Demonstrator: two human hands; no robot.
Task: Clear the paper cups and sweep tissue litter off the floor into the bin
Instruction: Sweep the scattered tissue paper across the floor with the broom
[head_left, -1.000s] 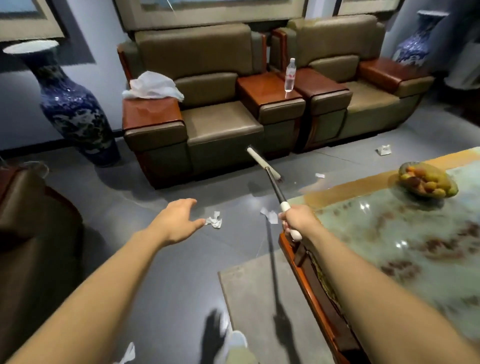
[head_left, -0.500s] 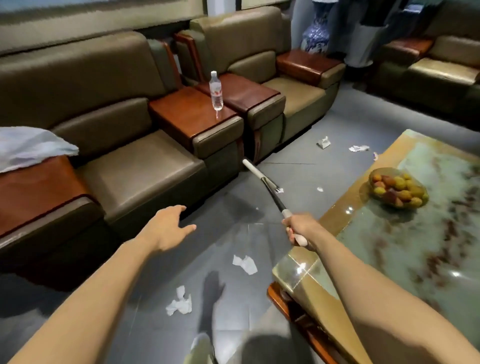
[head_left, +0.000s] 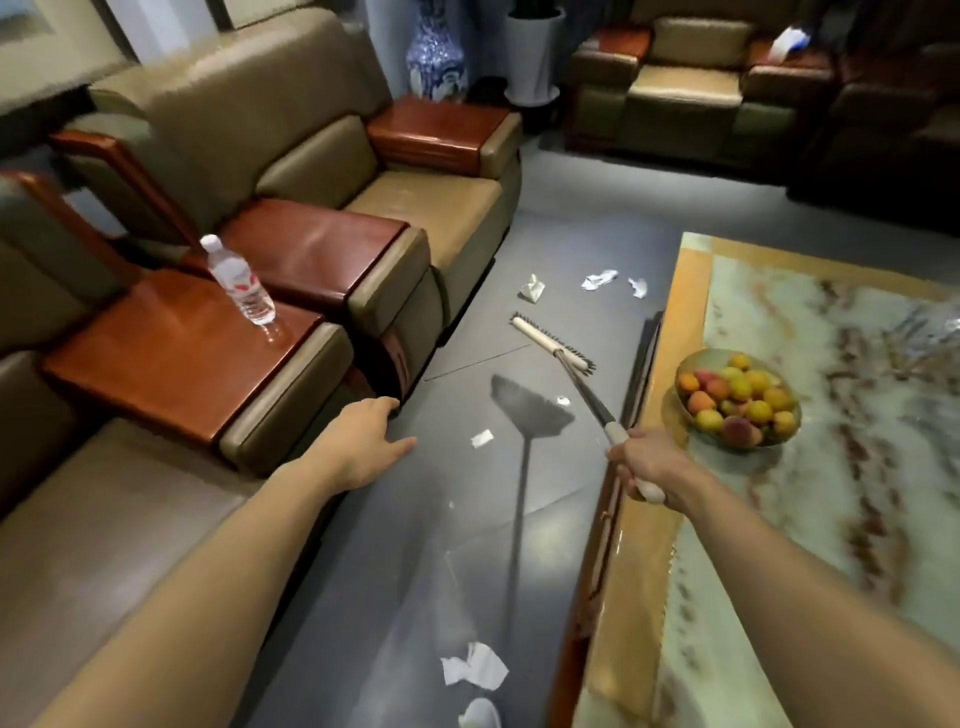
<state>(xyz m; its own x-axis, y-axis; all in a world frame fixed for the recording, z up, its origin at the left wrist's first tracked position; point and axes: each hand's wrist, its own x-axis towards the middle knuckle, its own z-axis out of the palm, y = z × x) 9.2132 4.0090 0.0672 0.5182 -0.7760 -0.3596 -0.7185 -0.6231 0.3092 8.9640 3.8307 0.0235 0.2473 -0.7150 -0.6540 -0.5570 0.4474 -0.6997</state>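
Note:
My right hand (head_left: 647, 467) grips the white end of a broom handle (head_left: 587, 392). The broom head (head_left: 550, 343) is raised over the grey floor between the sofas and the table, and its shadow falls on the floor below it. Several crumpled tissues lie on that floor: three beyond the broom head (head_left: 532, 288) (head_left: 600, 279) (head_left: 639, 287), small scraps under it (head_left: 481, 438) (head_left: 562, 400), and a larger piece close to me (head_left: 474, 667). My left hand (head_left: 371, 439) hovers open over the floor beside the sofa armrest, holding nothing. No paper cups or bin are in view.
Brown sofas with red wooden armrests (head_left: 176, 358) line the left; a plastic water bottle (head_left: 240, 280) stands on one. A marble-topped coffee table (head_left: 841, 467) with a fruit bowl (head_left: 737, 400) fills the right. A blue-and-white vase (head_left: 435, 57) and more sofas (head_left: 685, 88) stand at the back.
My view has swung right and forward along the aisle. The broom head has lifted and turned toward the far tissues; my right hand keeps its grip, my left hand stays open.

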